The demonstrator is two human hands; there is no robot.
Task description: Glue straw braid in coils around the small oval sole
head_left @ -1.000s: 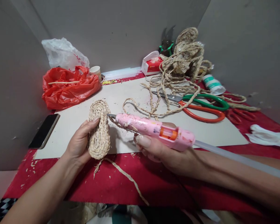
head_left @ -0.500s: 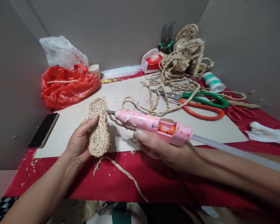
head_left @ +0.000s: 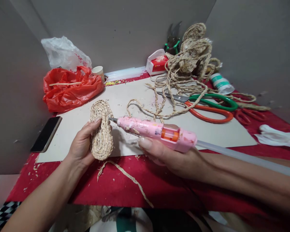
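My left hand is closed around a small woven straw sole, held on edge with my thumb across its face. A loose braid end trails from it over the red cloth. My right hand grips a pink glue gun. Its metal nozzle touches the right edge of the sole. A clear glue stick pokes out of the gun's back, along my right forearm.
A cardboard sheet lies on a red cloth. A tangle of braided straw rope, green scissors and orange scissors lie behind. A red bag, a phone, a tissue box stand left and back.
The view has shifted slightly. Both hands, the sole and the glue gun have edged up and left together, the nozzle staying at the sole's right edge.
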